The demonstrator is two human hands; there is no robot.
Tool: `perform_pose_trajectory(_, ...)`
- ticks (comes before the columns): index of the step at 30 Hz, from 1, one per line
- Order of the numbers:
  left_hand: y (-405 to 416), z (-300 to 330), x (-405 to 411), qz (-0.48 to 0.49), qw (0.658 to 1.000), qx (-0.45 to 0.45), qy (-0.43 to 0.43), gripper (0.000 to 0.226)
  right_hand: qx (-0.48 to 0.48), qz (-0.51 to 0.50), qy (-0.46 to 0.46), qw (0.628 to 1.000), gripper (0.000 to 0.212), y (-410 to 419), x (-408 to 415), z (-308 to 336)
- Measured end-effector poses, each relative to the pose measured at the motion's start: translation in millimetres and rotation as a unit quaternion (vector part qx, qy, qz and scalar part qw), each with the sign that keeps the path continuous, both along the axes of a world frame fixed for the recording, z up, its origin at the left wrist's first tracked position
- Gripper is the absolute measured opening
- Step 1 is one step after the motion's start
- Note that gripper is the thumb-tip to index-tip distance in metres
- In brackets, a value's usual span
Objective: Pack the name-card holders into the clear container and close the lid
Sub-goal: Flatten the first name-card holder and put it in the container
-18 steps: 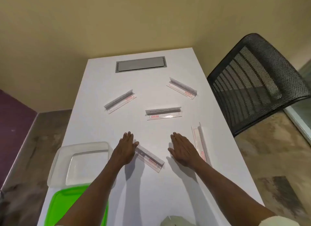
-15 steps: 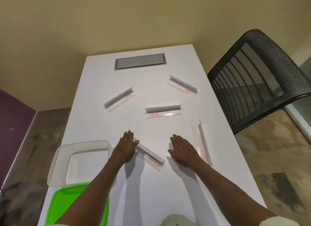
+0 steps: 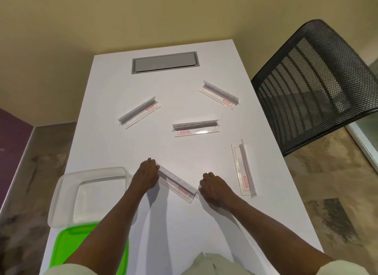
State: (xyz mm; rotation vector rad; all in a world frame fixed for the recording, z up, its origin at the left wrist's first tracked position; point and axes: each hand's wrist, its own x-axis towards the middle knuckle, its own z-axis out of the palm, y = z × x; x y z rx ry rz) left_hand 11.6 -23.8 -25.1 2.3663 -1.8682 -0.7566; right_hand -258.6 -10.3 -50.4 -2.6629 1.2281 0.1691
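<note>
Five clear name-card holders with red labels lie on the white table (image 3: 114, 143). My left hand (image 3: 146, 177) grips the left end of the nearest holder (image 3: 177, 184), fingers curled over it. My right hand (image 3: 215, 187) has its fingers curled against that holder's right end. The others lie at the left (image 3: 139, 113), the middle (image 3: 195, 128), the far right (image 3: 219, 95) and the near right (image 3: 243, 168). To the left of my left hand the clear container (image 3: 61, 192) stands open with nothing in it. Its green lid (image 3: 67, 246) lies just in front of it, partly under my left forearm.
A grey cable hatch (image 3: 164, 62) is set into the table's far end. A black mesh chair (image 3: 315, 80) stands close to the table's right edge. The container and lid sit at the table's near left corner, by the edge.
Both hands lay flat on the table beside the nearest holder; now their fingers have curled in on its two ends. The head view has tilted slightly.
</note>
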Motion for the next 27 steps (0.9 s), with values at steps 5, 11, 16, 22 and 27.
perform_pose_trajectory(5,-6,-1,-1,0.058,0.998,-0.034,0.022,0.040,0.118,-0.076,-0.017,0.990,0.020,-3,10,-9)
perform_pose_trajectory(11,-18,-6,3,0.126,0.992,0.002,0.026,0.020,0.356,-0.309,-0.117,0.874,0.015,-15,28,1)
perform_pose_trajectory(16,-20,-3,3,0.176,0.983,0.007,0.053,0.036,0.454,-0.420,-0.230,0.752,0.020,-12,31,15)
perform_pose_trajectory(22,-20,5,2,0.191,0.980,0.017,0.062,0.032,0.478,-0.459,-0.247,0.707,0.015,-15,33,19)
perform_pose_trajectory(27,-26,17,0,0.195,0.979,0.026,0.056,0.034,0.495,-0.475,-0.242,0.687,0.008,-16,31,22)
